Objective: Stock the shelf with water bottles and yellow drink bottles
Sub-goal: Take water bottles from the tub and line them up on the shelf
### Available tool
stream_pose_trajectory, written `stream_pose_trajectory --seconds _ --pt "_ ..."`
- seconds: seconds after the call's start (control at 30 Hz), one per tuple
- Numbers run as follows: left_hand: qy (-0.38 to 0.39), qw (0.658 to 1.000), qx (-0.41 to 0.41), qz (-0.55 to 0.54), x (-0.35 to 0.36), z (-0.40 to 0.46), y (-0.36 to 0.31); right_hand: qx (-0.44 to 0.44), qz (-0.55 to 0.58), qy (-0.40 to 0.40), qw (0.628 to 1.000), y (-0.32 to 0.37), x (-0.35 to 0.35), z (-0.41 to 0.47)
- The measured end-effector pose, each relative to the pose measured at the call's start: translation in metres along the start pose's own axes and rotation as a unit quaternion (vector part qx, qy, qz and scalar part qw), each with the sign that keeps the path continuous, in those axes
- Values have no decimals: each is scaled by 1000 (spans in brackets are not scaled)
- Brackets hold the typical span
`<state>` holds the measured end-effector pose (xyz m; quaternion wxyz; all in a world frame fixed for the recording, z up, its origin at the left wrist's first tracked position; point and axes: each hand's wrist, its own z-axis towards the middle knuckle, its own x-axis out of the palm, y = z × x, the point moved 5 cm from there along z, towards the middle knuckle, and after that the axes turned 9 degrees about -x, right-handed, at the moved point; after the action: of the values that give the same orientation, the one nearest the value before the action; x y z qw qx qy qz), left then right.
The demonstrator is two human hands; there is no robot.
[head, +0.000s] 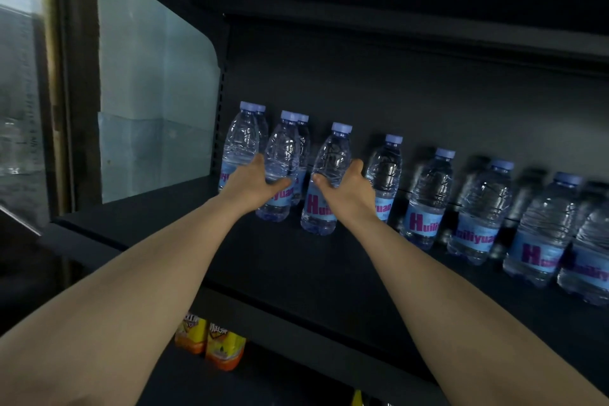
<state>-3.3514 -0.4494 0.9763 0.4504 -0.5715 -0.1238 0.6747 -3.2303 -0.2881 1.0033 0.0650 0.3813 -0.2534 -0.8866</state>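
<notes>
Both my arms reach onto a dark shelf (290,260). My left hand (252,183) grips a clear water bottle (280,155) with a pale purple cap and blue label. My right hand (346,188) grips a second water bottle (329,175) of the same kind just to its right. Both bottles stand upright on the shelf, a little in front of the row. Several more water bottles stand behind and to the right, such as one (385,171) next to my right hand. Yellow drink bottles (225,348) show on the shelf below.
A pale panel (148,92) closes the shelf's left end, with a window frame (59,76) beyond it. The row of water bottles runs to the right edge (540,234). Bare shelf surface lies in front of the bottles. Another shelf board (428,30) hangs overhead.
</notes>
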Motion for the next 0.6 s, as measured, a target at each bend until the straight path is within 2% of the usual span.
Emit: stream_pose_trajectory --seconds 0.2,0.3,0.4,0.5,0.6 --pt "-10 1000 5 4 -8 -11 -3 22 0 -3 1000 -1 -4 -5" --pt "-44 999 6 9 -18 -23 -8 23 -12 2 1000 2 -8 -11" --pt "-84 995 45 38 -32 -39 -16 -30 -111 -26 993 12 -19 -25" --pt "-112 985 97 84 -43 -59 -25 -109 -238 -46 964 29 -32 -47" --pt "-142 973 135 122 -56 -85 -35 -165 -302 -55 937 49 -41 -75"
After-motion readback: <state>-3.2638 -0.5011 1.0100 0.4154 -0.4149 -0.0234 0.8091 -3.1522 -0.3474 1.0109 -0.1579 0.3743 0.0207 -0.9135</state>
